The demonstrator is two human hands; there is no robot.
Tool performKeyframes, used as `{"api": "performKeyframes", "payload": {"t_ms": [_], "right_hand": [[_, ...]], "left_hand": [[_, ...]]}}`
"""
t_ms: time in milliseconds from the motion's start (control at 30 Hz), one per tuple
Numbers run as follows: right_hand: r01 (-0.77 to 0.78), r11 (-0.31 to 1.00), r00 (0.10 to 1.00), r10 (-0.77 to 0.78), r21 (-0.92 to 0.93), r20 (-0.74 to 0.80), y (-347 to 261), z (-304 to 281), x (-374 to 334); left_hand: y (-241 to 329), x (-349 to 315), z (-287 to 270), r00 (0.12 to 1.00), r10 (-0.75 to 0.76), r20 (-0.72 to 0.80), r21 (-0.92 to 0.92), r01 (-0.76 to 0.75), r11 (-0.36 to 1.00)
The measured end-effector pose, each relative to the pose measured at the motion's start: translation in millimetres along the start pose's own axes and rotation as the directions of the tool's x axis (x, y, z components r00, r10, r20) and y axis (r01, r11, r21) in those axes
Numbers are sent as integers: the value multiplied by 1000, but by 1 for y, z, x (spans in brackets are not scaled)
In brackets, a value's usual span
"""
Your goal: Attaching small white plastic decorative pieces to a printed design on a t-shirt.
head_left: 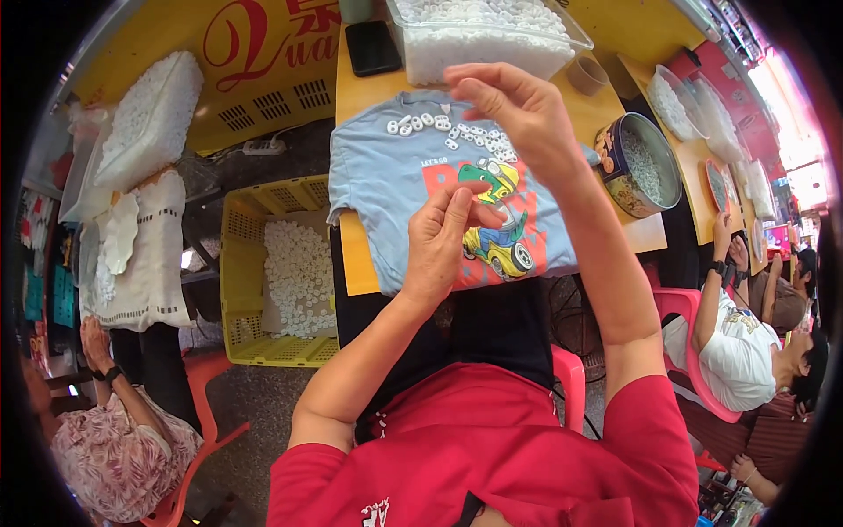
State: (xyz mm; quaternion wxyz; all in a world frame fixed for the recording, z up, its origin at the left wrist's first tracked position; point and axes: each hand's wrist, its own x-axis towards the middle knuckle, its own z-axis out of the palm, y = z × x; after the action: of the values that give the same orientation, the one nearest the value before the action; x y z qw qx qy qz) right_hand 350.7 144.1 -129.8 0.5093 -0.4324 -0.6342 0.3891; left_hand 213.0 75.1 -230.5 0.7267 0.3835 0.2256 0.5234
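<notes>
My left hand [439, 235] hovers over the printed front of a light blue T-shirt [373, 176], its thumb and fingers drawn together. Whatever may be between those fingertips is too small to make out. Higher up and to the right, my right hand [518, 105] is raised near the shirt's collar, fingers bent toward the thumb in a pinch. I cannot make out anything in it. On the shirt lie several small white plastic pieces with dark holes [426, 121], some in a row and some in a cluster [492, 140].
A clear bin of white pieces [487, 53] stands at the table's far side, beside a black phone [372, 48] and a small cup [587, 75]. To the right is a round tin [639, 165]. A yellow crate [250, 338] sits at left. Other people sit on both sides.
</notes>
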Motion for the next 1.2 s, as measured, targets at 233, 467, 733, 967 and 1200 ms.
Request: {"api": "performKeyframes", "payload": {"t_ms": [233,467,733,967,1200], "right_hand": [[-45,898,999,48,-438,-4,59,-49,3],[36,650,994,56,-759,95,65,-17,-8],[-26,505,993,110,-863,34,78,-3,-5],[-8,480,985,153,-877,75,78,6,-1],[57,472,975,162,-880,150,74,3,2]], "left_hand": [[-13,2,-6,992,4,123,102,-17,995],[-11,2,-7,991,-69,117,196,45,980],[-9,3,-10,985,-100,138,267,61,962],[-12,3,-7,993,-44,109,231,18,973],[-13,3,-8,992,-43,122,223,15,975]]}}
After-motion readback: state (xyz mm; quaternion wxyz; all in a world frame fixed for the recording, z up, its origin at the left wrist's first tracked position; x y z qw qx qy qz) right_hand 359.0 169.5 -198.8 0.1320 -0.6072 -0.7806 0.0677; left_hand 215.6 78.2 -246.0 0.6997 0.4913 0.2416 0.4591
